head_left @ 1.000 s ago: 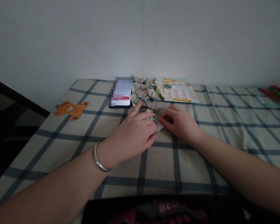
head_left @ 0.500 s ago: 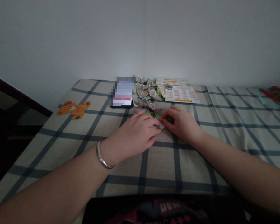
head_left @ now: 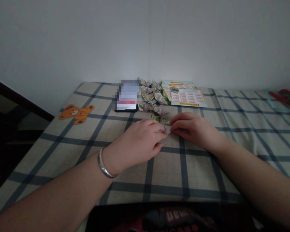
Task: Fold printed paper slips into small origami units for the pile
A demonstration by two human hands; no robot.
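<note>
Clock centred on the paper piece (head_left: 162, 120), twelve toward the wall (head_left: 145, 42). Container, possible: one teal-edged article (head_left: 271, 105) at about three o'clock, far off, with red and green pieces (head_left: 288, 99); too blurred for me to say whether they sit inside it or behind it. Paper piece, one: on the checked surface (head_left: 128, 190), between the hands; its showing part runs from ten toward four o'clock, the rest covered, so I cannot tell the true long axis. Appearance: glossy print, green and dark at the ten o'clock end, an orange patch near the right fingertips, plain white at the near corner. Left hand (head_left: 141, 140), with a silver bangle (head_left: 105, 164): fingers bent and laid over the paper, thumb set apart below; I cannot tell whether its grip has hold. Right hand (head_left: 195, 129): thumb and forefinger nearly together, a narrow grip pinching the white corner. Folded papers (head_left: 154, 95), a cluster, pointed and printed: toward eleven to twelve, just beyond the paper. Printed cards (head_left: 188, 97), overlapping, flat: between one and two. Phone (head_left: 128, 96), lit screen, partly pixelated: toward ten. Orange bear figure (head_left: 76, 113), flat: nine.
</note>
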